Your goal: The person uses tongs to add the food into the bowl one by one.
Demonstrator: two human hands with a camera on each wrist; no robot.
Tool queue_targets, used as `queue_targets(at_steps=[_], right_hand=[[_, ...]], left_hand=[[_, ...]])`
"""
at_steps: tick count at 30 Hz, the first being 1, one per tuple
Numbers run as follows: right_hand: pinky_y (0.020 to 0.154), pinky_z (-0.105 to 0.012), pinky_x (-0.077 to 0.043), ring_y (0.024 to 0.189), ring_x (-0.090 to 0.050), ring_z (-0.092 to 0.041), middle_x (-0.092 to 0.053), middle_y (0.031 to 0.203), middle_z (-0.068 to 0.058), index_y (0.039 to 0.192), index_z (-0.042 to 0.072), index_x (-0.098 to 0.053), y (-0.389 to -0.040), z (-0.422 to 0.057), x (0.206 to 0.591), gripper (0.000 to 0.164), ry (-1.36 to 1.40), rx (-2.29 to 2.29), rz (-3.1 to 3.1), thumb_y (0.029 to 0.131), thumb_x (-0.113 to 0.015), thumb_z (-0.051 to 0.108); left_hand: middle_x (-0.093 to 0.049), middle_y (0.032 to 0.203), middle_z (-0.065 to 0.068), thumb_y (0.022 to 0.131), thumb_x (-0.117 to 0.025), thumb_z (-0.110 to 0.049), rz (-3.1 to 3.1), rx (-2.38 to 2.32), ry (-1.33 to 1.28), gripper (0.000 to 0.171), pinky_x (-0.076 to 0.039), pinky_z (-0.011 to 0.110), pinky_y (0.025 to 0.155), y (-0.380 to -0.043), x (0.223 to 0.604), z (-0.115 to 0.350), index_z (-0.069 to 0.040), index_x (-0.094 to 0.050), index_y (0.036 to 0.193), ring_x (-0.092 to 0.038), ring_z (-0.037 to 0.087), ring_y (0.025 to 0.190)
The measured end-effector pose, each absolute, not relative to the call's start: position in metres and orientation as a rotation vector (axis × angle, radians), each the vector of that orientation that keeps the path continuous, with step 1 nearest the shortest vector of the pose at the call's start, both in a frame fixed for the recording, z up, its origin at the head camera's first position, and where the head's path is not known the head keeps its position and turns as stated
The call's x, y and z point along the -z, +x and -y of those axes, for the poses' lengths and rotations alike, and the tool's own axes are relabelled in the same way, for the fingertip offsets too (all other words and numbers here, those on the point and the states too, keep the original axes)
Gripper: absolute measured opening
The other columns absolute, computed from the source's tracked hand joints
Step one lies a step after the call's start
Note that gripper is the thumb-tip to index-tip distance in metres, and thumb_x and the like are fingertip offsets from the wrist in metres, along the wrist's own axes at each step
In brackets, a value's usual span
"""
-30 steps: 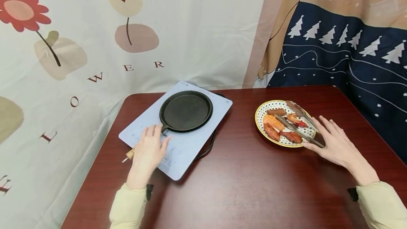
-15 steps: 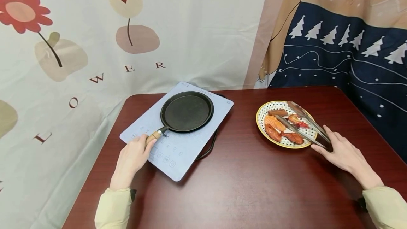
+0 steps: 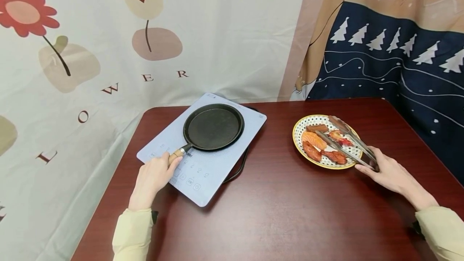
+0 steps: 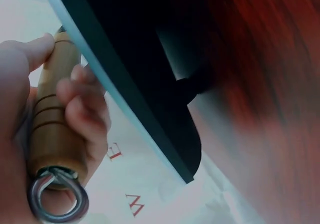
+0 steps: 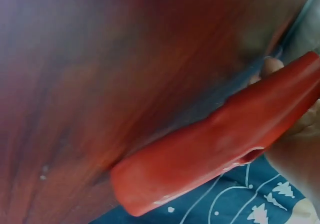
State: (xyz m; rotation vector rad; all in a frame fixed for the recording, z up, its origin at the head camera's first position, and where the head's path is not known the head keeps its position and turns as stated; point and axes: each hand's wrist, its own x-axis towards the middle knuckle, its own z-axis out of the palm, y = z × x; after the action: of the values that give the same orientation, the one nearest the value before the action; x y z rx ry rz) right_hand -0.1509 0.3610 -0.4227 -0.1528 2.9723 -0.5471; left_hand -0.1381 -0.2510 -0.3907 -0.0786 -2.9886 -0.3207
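My left hand (image 3: 154, 178) grips the wooden handle (image 4: 57, 114) of a black frying pan (image 3: 214, 127), fingers curled round it. The pan stands flat on a pale blue induction cooktop (image 3: 197, 190). On the right, my right hand (image 3: 393, 174) holds metal tongs (image 3: 362, 146) between thumb and fingers. The tongs' two arms stand apart over a dotted plate (image 3: 298, 132) with a yellow rim. A salmon slice (image 3: 313, 140), browned pieces like chicken wings (image 3: 311, 151) and other food lie there. A smooth red end of the tongs (image 5: 200, 154) fills much of the right wrist view.
The dark red wooden table (image 3: 275, 204) carries everything. A black cord (image 3: 239, 172) curves along the cooktop's right side. Behind hang a flowered white cloth (image 3: 224, 43) and a navy cloth with trees (image 3: 384, 67).
My left hand has come down from above the cooktop and taken hold of the pan's handle. My right hand has slid back along the tongs and now holds them near their end.
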Motion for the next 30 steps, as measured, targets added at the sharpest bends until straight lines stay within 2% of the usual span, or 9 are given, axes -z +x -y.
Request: queue_targets(at_steps=[3,5,8,10,13,18,23,27,30], right_hand=[[0.059,-0.036,-0.041,0.079,-0.051,-0.030,-0.053,0.094,-0.024,0.132,-0.003,-0.028,-0.153,-0.364,0.424,0.078,-0.187,0.561,-2.995,0.084,-0.062,0.048],[0.058,-0.035,-0.040,0.076,-0.051,-0.029,-0.054,0.088,-0.021,0.131,-0.002,-0.030,-0.154,-0.365,0.424,0.075,-0.199,0.557,-3.011,0.084,-0.062,0.047],[0.062,-0.046,-0.045,0.083,-0.055,-0.038,-0.055,0.100,-0.032,0.131,-0.001,-0.031,-0.156,-0.367,0.422,0.071,-0.208,0.545,-3.013,0.086,-0.060,0.046],[0.066,-0.053,-0.045,0.089,-0.054,-0.043,-0.052,0.109,-0.038,0.131,0.000,-0.032,-0.157,-0.368,0.419,0.069,-0.211,0.523,-3.003,0.087,-0.058,0.046],[0.063,-0.052,-0.045,0.089,-0.056,-0.042,-0.053,0.111,-0.037,0.129,0.002,-0.037,-0.159,-0.372,0.410,0.064,-0.235,0.449,-3.014,0.088,-0.056,0.046],[0.054,-0.043,-0.044,0.076,-0.060,-0.030,-0.062,0.098,-0.029,0.124,0.005,-0.045,-0.162,-0.381,0.385,0.059,-0.263,0.272,-3.026,0.086,-0.058,0.048],[0.054,-0.034,-0.041,0.066,-0.053,-0.016,-0.065,0.085,-0.013,0.122,0.002,-0.049,-0.160,-0.390,0.362,0.061,-0.271,0.117,-2.972,0.085,-0.059,0.050],[0.052,-0.027,-0.033,0.059,-0.046,-0.009,-0.059,0.071,0.002,0.121,0.002,-0.053,-0.155,-0.394,0.354,0.063,-0.316,0.035,-2.945,0.082,-0.063,0.050],[0.051,-0.026,-0.031,0.055,-0.042,-0.006,-0.053,0.064,0.007,0.120,0.003,-0.055,-0.152,-0.393,0.352,0.065,-0.343,-0.021,-2.935,0.079,-0.065,0.052]], left_hand=[[-0.041,0.050,0.008,0.092,-0.051,-0.040,2.988,0.326,-0.062,0.041,-0.029,0.032,0.042,-0.138,0.392,0.251,-0.006,-0.043,0.069,-0.043,0.023,0.045],[-0.041,0.050,0.008,0.092,-0.051,-0.041,2.990,0.317,-0.052,0.042,-0.028,0.032,0.041,-0.139,0.393,0.251,-0.007,-0.043,0.069,-0.043,0.023,0.046],[-0.043,0.051,0.009,0.092,-0.050,-0.042,2.999,0.312,-0.036,0.041,-0.029,0.033,0.042,-0.140,0.393,0.252,-0.007,-0.044,0.071,-0.044,0.024,0.047],[-0.044,0.051,0.009,0.092,-0.050,-0.042,3.002,0.313,-0.032,0.041,-0.029,0.033,0.042,-0.140,0.393,0.251,-0.007,-0.045,0.072,-0.045,0.024,0.048],[-0.044,0.052,0.009,0.092,-0.050,-0.042,3.005,0.322,-0.030,0.040,-0.029,0.033,0.042,-0.140,0.393,0.251,-0.007,-0.045,0.072,-0.045,0.024,0.048],[-0.044,0.051,0.010,0.092,-0.050,-0.042,3.005,0.318,-0.019,0.040,-0.029,0.033,0.042,-0.140,0.394,0.250,-0.007,-0.045,0.072,-0.045,0.024,0.048],[-0.045,0.052,0.010,0.092,-0.049,-0.043,3.006,0.313,-0.010,0.041,-0.029,0.034,0.042,-0.140,0.395,0.250,-0.008,-0.045,0.072,-0.045,0.025,0.048],[-0.046,0.052,0.010,0.092,-0.048,-0.043,3.011,0.313,-0.009,0.041,-0.030,0.034,0.042,-0.140,0.395,0.251,-0.008,-0.046,0.072,-0.046,0.025,0.049],[-0.046,0.053,0.011,0.092,-0.048,-0.043,3.013,0.310,-0.006,0.041,-0.030,0.035,0.042,-0.140,0.395,0.251,-0.007,-0.046,0.073,-0.046,0.025,0.049]])
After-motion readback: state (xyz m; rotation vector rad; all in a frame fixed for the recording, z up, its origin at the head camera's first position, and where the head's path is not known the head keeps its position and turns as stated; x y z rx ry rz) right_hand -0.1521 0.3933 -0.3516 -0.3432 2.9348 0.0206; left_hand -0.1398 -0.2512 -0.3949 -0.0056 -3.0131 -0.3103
